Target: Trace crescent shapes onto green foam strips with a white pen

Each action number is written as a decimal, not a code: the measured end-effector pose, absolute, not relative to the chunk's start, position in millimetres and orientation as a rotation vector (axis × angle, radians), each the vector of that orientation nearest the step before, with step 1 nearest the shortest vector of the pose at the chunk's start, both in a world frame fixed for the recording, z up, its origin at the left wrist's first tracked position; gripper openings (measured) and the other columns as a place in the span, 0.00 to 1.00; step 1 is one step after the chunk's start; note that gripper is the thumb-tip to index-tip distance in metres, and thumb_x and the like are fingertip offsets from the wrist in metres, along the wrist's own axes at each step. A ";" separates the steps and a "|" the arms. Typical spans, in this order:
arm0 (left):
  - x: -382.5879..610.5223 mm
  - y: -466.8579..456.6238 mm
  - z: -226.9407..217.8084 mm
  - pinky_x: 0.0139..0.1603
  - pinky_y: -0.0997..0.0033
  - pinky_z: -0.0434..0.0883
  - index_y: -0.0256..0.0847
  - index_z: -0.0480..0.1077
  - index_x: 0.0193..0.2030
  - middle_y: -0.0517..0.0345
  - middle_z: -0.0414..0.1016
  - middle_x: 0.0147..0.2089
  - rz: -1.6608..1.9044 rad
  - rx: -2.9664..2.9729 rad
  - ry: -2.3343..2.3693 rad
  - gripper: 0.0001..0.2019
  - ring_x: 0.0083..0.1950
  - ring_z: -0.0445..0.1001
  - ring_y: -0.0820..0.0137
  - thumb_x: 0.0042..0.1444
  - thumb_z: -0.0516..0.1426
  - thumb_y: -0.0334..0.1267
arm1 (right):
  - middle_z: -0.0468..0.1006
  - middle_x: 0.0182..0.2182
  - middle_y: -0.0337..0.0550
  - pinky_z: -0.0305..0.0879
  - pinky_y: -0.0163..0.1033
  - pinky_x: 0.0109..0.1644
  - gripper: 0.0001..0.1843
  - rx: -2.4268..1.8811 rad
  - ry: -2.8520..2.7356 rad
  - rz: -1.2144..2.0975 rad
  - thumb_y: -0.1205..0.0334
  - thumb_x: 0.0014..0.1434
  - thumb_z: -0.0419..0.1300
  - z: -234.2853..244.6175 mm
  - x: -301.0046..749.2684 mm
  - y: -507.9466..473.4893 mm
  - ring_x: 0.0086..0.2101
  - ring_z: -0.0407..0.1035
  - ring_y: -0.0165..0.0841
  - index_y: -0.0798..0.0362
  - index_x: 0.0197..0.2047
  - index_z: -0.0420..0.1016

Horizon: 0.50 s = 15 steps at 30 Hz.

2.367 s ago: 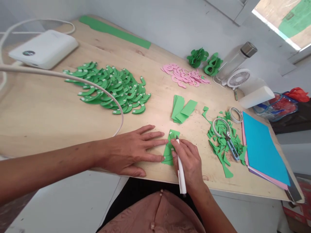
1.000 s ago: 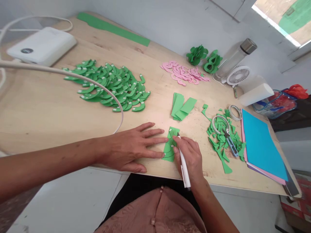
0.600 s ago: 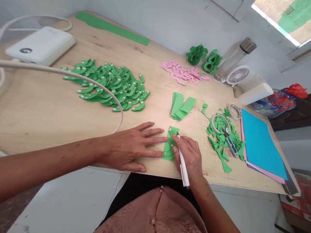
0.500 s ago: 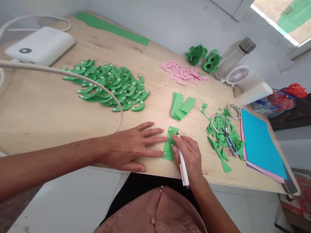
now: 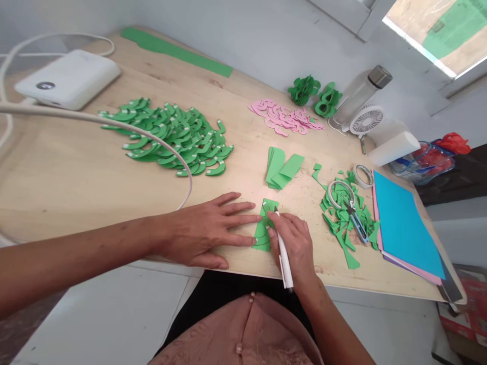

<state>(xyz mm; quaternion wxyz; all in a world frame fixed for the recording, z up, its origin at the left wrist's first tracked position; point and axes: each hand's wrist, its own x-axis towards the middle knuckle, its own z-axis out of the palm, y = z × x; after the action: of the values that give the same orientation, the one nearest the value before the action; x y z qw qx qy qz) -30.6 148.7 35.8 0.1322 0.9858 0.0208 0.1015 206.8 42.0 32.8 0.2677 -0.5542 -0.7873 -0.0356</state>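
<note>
My left hand [image 5: 207,232] lies flat on the wooden table [image 5: 76,177], fingers spread, fingertips pressing the left edge of a small green paper piece [image 5: 264,230] near the front edge. My right hand [image 5: 297,246] is closed on a white pen [image 5: 283,256], its tip resting on the upper part of that green piece. The piece carries curved pen lines and a small white tab.
A heap of green curved cutouts [image 5: 171,137] lies mid-left, pink cutouts [image 5: 285,116] at the back. Folded green strips [image 5: 281,170], green scraps with scissors [image 5: 353,218] and tape rolls [image 5: 363,175] lie right. Blue and pink sheets [image 5: 403,228], a small fan [image 5: 365,121], bottle [image 5: 359,94], white box [image 5: 68,78] with cable.
The pen tip has shifted slightly over the green piece. My left hand stays pressed in place; the camera has tilted a little.
</note>
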 end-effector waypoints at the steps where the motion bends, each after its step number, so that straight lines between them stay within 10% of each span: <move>1: -30.5 148.5 36.1 0.71 0.41 0.49 0.53 0.65 0.65 0.49 0.59 0.73 0.290 2.865 0.058 0.26 0.72 0.57 0.47 0.61 0.57 0.54 | 0.83 0.44 0.46 0.66 0.46 0.50 0.15 -1.498 -2.123 -0.094 0.66 0.70 0.53 32.9 206.6 42.0 0.47 0.73 0.40 0.54 0.57 0.72; 15: -30.1 149.4 35.7 0.71 0.41 0.49 0.53 0.65 0.65 0.48 0.58 0.73 0.276 2.849 0.051 0.26 0.73 0.56 0.47 0.61 0.57 0.54 | 0.83 0.44 0.46 0.66 0.44 0.51 0.15 -1.465 -2.086 -0.077 0.68 0.69 0.53 41.3 205.0 35.5 0.46 0.75 0.37 0.52 0.56 0.73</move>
<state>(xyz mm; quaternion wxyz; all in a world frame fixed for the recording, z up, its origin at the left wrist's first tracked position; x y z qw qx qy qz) -30.1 149.4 35.7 0.1388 0.9855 0.0176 0.0955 205.0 35.5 41.3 0.2913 -0.5496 -0.7825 -0.0289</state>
